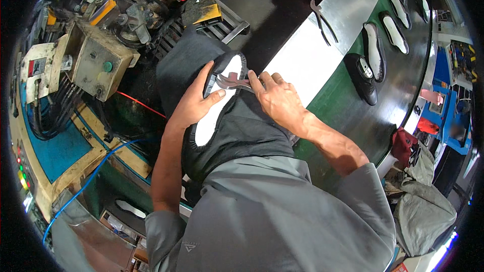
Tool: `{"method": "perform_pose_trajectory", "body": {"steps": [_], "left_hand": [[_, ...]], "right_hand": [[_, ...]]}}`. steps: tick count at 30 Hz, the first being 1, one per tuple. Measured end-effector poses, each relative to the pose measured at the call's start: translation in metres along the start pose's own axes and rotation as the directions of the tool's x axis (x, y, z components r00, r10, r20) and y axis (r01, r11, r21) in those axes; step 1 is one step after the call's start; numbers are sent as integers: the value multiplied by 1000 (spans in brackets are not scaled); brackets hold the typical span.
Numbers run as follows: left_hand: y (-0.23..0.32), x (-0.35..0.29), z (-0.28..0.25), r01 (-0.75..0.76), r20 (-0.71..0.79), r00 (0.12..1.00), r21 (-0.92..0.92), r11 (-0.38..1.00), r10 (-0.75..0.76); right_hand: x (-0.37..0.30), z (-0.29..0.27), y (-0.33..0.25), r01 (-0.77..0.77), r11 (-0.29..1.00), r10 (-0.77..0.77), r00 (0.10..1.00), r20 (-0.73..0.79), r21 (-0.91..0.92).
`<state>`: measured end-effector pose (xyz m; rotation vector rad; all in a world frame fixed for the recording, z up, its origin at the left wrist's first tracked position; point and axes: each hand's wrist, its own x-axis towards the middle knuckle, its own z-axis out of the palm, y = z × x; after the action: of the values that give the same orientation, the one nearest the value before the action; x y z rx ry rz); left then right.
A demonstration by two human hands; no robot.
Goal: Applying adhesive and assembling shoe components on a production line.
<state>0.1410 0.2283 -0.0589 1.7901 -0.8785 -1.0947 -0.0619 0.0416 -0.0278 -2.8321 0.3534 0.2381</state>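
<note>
A black shoe upper with a white insole (205,127) rests sole-up on my lap, its gathered dark edge folded round the white. My left hand (194,102) is wrapped round its side, thumb lying on the white insole. In my right hand (278,95) is a pair of metal pincers (237,82), the fingers closed round the handles. The curved jaws lie across the upper part of the shoe, beside my left thumb. Whether they grip the edge there I cannot tell.
A second pair of pincers (323,22) lies on the white and metal ledge (297,50) ahead to the right. Beyond it, several black shoes (374,53) rest on the green conveyor belt (330,108). On the left stands a machine with a control box (96,63) and cables.
</note>
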Motion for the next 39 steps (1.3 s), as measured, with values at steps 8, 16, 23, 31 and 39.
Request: {"method": "perform_pose_trajectory", "body": {"steps": [8,16,23,31,39], "left_hand": [[-7,-5,5,46,-42,998,76,996,-43],[2,-4,1,141,-40,990,125,982,-137],[21,-7,3,172,57,982,144,975,-181],[-11,23,3,288,154,953,-209,935,-260],[-6,16,0,225,24,972,174,959,-232]], "right_hand": [[0,-6,-8,-5,998,6,1000,5,-58],[3,5,-1,52,953,-59,998,15,297],[-9,3,8,-248,683,17,946,325,687],[-21,20,10,-32,886,-22,994,110,462],[-7,-5,-12,45,653,199,953,-229,756]]}}
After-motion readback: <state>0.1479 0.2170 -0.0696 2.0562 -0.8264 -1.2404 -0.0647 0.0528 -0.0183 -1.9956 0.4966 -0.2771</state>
